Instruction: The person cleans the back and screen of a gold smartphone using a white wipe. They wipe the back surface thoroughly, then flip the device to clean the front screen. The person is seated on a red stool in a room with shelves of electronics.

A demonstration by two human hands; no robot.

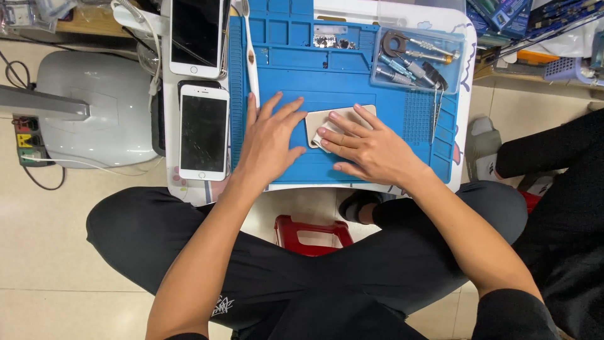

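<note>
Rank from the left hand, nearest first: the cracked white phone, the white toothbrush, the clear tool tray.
From the left hand:
1. Cracked white phone, just to its left.
2. White toothbrush, above it, on the mat's left edge.
3. Clear tool tray, far upper right.

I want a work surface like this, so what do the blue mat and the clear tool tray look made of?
The blue mat looks like matte silicone or rubber, given its moulded compartments and dull surface, though that is not certain. The clear tool tray looks like glossy transparent plastic, since the tools show through it.

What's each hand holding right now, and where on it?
Nothing is lifted. Both hands press a beige phone flat on the blue mat: left hand on its left edge, right hand across its middle with a white cloth.
</note>
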